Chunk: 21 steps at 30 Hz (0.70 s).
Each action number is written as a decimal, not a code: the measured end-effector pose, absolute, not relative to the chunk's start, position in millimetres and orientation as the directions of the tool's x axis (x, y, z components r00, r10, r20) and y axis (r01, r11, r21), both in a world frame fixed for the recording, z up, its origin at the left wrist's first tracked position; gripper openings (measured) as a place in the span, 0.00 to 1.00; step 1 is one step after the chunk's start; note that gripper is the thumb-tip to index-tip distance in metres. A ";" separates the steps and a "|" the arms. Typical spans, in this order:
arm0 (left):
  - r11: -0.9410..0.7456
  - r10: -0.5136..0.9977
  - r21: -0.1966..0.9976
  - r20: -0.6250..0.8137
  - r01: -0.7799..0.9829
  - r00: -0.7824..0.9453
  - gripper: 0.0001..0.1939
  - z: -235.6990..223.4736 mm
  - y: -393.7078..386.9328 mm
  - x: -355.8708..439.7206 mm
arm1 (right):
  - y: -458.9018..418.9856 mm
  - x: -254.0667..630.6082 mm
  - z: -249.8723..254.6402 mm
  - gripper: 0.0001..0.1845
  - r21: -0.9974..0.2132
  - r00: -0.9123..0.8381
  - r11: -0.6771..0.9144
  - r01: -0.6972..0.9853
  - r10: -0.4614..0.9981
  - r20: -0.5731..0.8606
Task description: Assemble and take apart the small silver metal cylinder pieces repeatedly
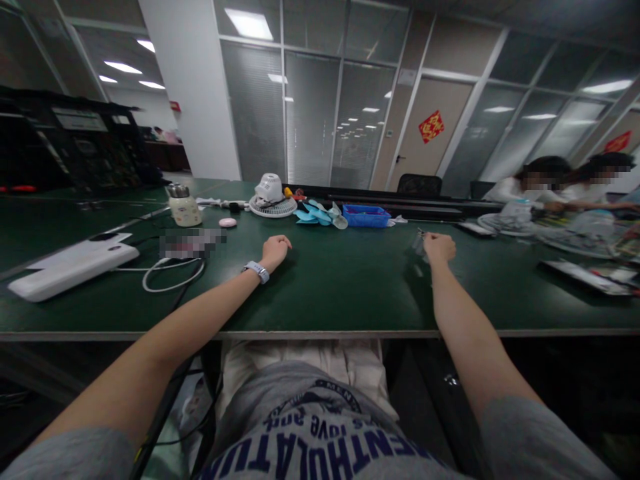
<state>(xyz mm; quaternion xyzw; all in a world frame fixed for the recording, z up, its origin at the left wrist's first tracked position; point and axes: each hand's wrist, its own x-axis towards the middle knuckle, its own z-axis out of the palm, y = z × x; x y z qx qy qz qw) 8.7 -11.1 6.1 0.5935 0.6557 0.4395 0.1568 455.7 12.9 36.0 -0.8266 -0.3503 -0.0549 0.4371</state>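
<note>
My left hand (276, 252), with a watch (257, 271) on its wrist, rests on the green table (330, 287). Its fingers are loosely curled closed and I see nothing in them. Farther right, my right hand (440, 247) is raised a little over the table, its fingers pinched on a small clear plastic bag (418, 244). The bag hangs to the left of the fingers, blurred, and its contents cannot be made out. Beyond the hands lie blue fan blades (315, 213), a blue basket (366, 215) and a white fan part (271, 197).
At left are a white power strip-like device (75, 268), a looped white cable (173, 275), a cream bottle (183, 205) and a pink oval object (227, 223). Dark bars (425, 211) lie along the back. Two people (545, 181) work at right near fan grilles (575, 233) and a tray (587, 277).
</note>
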 end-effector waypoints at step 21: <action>-0.094 0.915 0.759 0.321 0.645 -0.245 0.14 4.2 -8.2 6.8 | 31.0 457.1 2.6 0.32 -0.772 0.816 -0.388 0.505 0.506 0.279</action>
